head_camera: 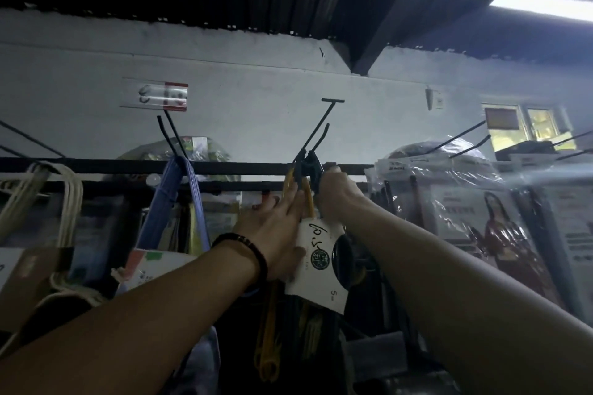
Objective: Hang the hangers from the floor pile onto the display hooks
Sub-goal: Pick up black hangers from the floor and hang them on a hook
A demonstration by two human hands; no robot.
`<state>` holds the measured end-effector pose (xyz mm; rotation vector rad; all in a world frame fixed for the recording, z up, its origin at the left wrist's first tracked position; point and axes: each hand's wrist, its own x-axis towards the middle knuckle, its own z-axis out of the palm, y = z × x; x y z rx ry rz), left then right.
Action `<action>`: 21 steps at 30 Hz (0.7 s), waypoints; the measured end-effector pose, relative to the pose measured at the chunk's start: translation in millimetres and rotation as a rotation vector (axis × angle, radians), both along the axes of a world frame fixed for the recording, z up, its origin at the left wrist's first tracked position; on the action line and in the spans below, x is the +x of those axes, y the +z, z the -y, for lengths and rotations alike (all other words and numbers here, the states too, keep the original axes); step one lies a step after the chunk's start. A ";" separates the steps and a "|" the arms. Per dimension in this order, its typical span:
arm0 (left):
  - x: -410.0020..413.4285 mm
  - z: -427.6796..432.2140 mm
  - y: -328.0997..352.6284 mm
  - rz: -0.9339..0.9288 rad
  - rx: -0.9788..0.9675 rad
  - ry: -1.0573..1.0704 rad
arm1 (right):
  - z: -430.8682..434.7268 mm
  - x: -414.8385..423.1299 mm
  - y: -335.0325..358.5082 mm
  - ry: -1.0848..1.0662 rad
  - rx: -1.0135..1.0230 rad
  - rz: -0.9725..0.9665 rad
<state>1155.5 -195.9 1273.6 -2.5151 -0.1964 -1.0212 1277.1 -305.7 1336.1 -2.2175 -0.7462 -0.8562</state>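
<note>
The left hand (pixel 272 231) lies with fingers fairly straight against the hangers (pixel 308 202), just beside their card (pixel 316 253). Above it, the right hand (pixel 333 192) grips the hanger tops at the foot of the hook (pixel 316 135). The risk, I judge, is that some tops only half catch on the hook, so the bundle drops once the lower hand eases off. Left of the hands hang blue hangers (pixel 175 192). To their right, wrapped packs (pixel 481 218) crowd close along the rail (pixel 250 167), leaving little swing room.

My left hand (pixel 275 224) sat just left of my right hand (pixel 337 193), both beneath the display hook (pixel 317 130); the bundle of hangers (pixel 316 269) hung below my fingers.
</note>
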 end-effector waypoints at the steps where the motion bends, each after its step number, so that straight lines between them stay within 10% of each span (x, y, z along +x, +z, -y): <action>1: 7.2 -3.2 -1.3 -0.011 -0.023 0.010 | -6.3 9.4 -0.6 0.006 -0.012 -0.002; 13: 5.2 -8.1 -2.3 -0.063 -0.054 0.144 | -3.9 -6.4 -2.9 0.145 0.155 -0.153; 21: 6.5 -9.2 -31.2 -0.218 0.014 0.258 | -11.4 10.9 -33.4 -0.011 -0.179 -0.117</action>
